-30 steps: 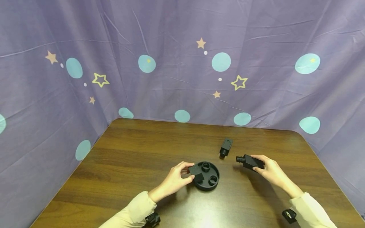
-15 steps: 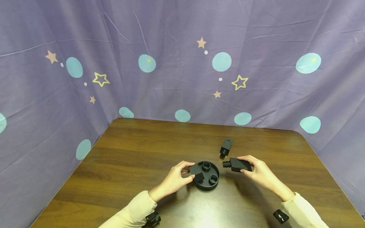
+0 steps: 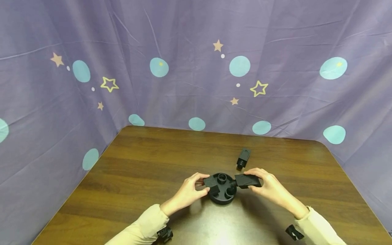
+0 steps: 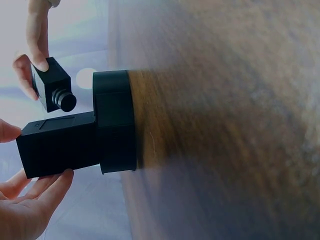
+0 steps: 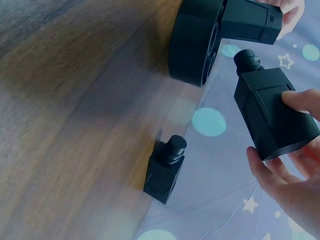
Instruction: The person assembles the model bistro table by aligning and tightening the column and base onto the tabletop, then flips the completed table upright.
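Note:
A round black holder [image 3: 222, 201] with raised ring sockets stands on the table. My left hand [image 3: 186, 194] grips a black rectangular block [image 4: 60, 145], which stands upright in the holder at its left side. Between the thumb and fingers of my right hand [image 3: 269, 189] is a second black block [image 5: 277, 110] with a ridged round neck. It is tilted, its neck pointing left and down over the holder's right side. Two ring sockets, a far one [image 3: 222, 178] and a near right one, show in the head view; the right block's neck partly overlaps the near one.
Another black block with a threaded neck [image 3: 243, 158] lies on the wooden table [image 3: 159, 149] behind the holder, its neck toward me. A purple curtain [image 3: 183, 68] with stars and dots hangs behind the table. Black wrist devices [image 3: 165, 234] sit at both sleeves.
My right hand has carried its black block leftward, from right of the holder to over its right rim. The left hand and its block have stayed in place.

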`<state>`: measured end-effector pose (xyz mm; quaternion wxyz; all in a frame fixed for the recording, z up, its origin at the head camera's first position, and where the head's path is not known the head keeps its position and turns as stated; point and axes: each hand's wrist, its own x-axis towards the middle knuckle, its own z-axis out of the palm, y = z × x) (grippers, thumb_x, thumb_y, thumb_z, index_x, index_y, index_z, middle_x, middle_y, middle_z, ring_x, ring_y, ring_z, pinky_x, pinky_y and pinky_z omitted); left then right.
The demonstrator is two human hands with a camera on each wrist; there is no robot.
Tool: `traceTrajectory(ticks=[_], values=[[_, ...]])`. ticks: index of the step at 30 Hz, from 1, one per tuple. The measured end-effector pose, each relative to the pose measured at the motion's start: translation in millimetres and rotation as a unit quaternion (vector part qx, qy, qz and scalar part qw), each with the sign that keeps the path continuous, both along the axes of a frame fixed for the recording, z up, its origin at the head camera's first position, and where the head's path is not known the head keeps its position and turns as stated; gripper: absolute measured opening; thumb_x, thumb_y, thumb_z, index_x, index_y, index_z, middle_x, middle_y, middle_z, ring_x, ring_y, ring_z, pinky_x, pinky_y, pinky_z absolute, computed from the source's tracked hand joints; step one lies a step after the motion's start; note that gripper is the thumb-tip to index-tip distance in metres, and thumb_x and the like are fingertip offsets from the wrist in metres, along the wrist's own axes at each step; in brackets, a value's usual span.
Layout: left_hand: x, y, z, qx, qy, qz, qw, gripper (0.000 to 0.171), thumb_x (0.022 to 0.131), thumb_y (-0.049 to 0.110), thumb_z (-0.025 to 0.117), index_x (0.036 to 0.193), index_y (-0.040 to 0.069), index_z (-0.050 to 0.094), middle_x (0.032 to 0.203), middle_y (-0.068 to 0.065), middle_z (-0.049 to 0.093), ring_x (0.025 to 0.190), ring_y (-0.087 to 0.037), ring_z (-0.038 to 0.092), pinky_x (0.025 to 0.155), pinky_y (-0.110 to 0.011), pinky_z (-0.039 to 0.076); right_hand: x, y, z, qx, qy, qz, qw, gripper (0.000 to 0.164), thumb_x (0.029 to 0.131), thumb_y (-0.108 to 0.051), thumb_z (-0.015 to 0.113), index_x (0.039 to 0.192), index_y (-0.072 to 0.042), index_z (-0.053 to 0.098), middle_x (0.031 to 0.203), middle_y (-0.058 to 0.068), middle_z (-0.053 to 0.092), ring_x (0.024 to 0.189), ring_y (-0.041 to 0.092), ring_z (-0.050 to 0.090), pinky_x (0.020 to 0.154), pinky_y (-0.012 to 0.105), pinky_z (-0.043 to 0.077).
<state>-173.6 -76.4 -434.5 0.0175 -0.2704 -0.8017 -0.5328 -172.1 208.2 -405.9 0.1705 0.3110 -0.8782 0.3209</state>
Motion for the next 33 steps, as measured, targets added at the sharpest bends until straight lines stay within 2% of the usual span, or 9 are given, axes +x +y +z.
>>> traceTrajectory(ticks=[8, 20, 28, 33], values=[[0.1, 0.7, 1.9, 0.001, -0.004, 0.0, 1.0, 0.035, 0.076, -0.001, 0.062, 0.11, -0.004, 0.055, 0.1, -0.013, 0.056, 0.09, -0.025, 0.059, 0.082, -0.027, 0.051, -0.2, -8.0, 3.5, 0.019, 0.035, 0.022, 0.999, 0.048, 0.055, 0.001, 0.076, 0.1, -0.009, 0.063, 0.095, 0.001, 0.063, 0.084, 0.012, 0.056, 0.068, 0.03, 0.052], [1.1, 0.1, 1.5, 0.003, -0.005, -0.001, 1.0, 0.035, 0.077, 0.0, 0.062, 0.11, -0.003, 0.055, 0.1, -0.012, 0.056, 0.09, -0.025, 0.058, 0.082, -0.03, 0.051, -0.5, -14.8, 5.3, 0.025, 0.039, 0.05, 0.998, 0.053, 0.051, 0.012, 0.071, 0.099, -0.009, 0.063, 0.094, 0.002, 0.063, 0.084, 0.015, 0.056, 0.068, 0.03, 0.052], [1.2, 0.8, 1.5, 0.001, -0.005, 0.002, 1.0, 0.035, 0.076, -0.001, 0.062, 0.11, -0.003, 0.055, 0.1, -0.011, 0.056, 0.091, -0.024, 0.058, 0.081, -0.025, 0.051, -1.4, -21.0, 4.4, 0.037, 0.024, 0.081, 0.996, 0.05, 0.053, 0.013, 0.069, 0.099, -0.006, 0.062, 0.095, 0.002, 0.062, 0.087, 0.018, 0.056, 0.07, 0.032, 0.052], [0.6, 1.2, 0.9, -0.003, -0.005, 0.003, 1.0, 0.034, 0.076, -0.001, 0.062, 0.11, -0.003, 0.055, 0.1, -0.012, 0.056, 0.091, -0.024, 0.058, 0.082, -0.025, 0.051, -3.2, -23.2, 3.6, 0.056, 0.025, 0.105, 0.993, 0.046, 0.058, 0.011, 0.071, 0.101, -0.002, 0.062, 0.098, 0.004, 0.063, 0.092, 0.023, 0.056, 0.076, 0.038, 0.051]])
